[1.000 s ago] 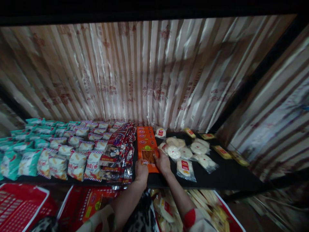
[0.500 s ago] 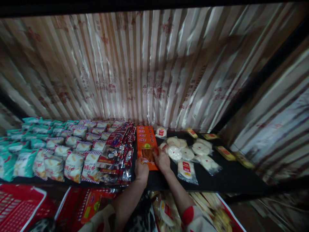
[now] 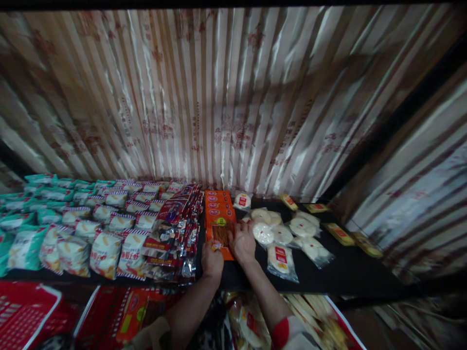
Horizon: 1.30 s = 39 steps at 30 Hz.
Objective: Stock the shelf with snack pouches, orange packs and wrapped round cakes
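An orange snack packet lies at the front of a row of like packets on a black shelf. My left hand grips its near bottom corner, fingers curled over the edge. My right hand rests on the packet's right edge, fingers bent against it. Clear bags of round white cakes lie just right of my right hand. A pile of dark red foil packets sits just left of my left hand.
Rows of red-and-white striped bags and teal bags fill the shelf's left. Small yellow bars lie at the right back. A striped curtain hangs behind. Red baskets and more goods sit below the shelf.
Both hands and the front orange packet have slid a little further back on the shelf. The view has tilted slightly upward.
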Available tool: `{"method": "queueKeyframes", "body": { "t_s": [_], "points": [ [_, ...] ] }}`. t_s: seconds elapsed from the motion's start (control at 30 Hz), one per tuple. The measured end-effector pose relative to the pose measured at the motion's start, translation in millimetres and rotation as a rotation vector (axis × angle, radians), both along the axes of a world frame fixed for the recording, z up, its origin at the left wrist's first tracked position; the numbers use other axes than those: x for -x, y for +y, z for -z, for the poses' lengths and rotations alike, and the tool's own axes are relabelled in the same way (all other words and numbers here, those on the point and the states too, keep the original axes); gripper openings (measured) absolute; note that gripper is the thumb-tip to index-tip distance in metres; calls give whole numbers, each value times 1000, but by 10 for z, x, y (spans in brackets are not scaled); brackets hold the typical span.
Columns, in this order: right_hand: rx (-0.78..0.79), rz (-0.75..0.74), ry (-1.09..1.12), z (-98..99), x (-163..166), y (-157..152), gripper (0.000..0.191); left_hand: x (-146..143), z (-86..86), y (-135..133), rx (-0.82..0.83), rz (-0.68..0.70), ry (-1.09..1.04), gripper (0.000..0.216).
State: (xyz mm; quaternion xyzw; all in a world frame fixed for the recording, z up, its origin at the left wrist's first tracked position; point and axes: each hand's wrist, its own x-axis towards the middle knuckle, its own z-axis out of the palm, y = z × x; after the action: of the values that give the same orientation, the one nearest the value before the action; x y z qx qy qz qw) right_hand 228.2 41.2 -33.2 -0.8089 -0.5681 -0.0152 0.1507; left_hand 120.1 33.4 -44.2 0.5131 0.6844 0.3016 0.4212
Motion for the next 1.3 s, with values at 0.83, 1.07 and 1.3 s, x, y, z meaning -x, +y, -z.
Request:
{"method": "queueKeyframes", "body": {
  "t_s": [0.83, 1.07, 1.3],
  "points": [
    [156, -115, 22, 206, 163, 441, 66, -119, 54, -272, -147, 122, 305, 49],
    [127, -128, -3, 243, 158, 440, 65, -80, 109, -399, -201, 301, 405, 65],
    [117, -155, -5, 205, 156, 428, 65, -50, 198, -390, -231, 365, 429, 62]
  ]
}}
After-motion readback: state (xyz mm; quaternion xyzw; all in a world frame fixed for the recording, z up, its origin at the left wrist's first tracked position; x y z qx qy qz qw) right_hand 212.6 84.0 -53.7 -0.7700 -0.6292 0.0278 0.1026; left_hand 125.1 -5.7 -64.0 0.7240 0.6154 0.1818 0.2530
